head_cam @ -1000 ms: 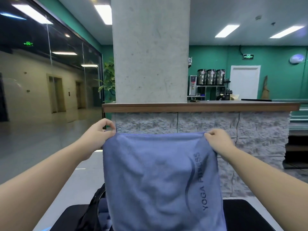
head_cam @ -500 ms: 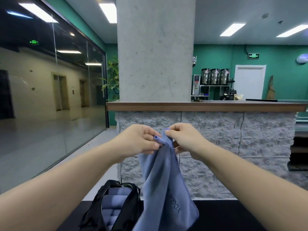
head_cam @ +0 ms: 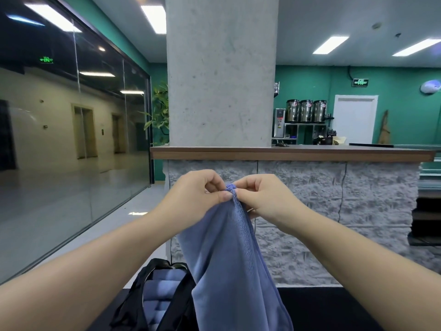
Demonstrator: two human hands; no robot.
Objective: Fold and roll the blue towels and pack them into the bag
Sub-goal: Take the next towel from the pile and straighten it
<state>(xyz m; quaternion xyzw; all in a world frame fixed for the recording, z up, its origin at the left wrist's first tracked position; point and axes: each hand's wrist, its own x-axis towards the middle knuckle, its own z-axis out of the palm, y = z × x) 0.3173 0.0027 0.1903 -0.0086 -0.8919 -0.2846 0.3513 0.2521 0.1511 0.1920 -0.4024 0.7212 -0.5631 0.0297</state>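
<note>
- Left hand (head_cam: 198, 194): thumb and curled fingers are pinching the top corners of the blue towel (head_cam: 229, 254) from the left side, clamped on the cloth.
- Right hand (head_cam: 262, 199): fingertips are pinching the same bunched corners from the right, touching the left hand's fingers; both grips are meeting at one point.
- Blue towel: doubled lengthwise, it is hanging straight down from the joined pinch, long axis vertical, with the stitched hem running down the side facing the camera. The lower end is dropping below the frame, so its resting point cannot be told.
- Key relation: the whole towel is lying directly beneath the grip, neither hand nearer than the other; judged, either hand could be sliding down the hem to take the lower end for the next fold.
- Bag (head_cam: 152, 299): black, open-mouthed, standing just left of the hanging towel, near the far edge of the dark table (head_cam: 334, 306).
- Rolled towels (head_cam: 162, 292): several blue rolls are sitting stacked inside the bag.
- Counter (head_cam: 286, 152): wood-topped, stone-fronted, standing well behind the hands.
</note>
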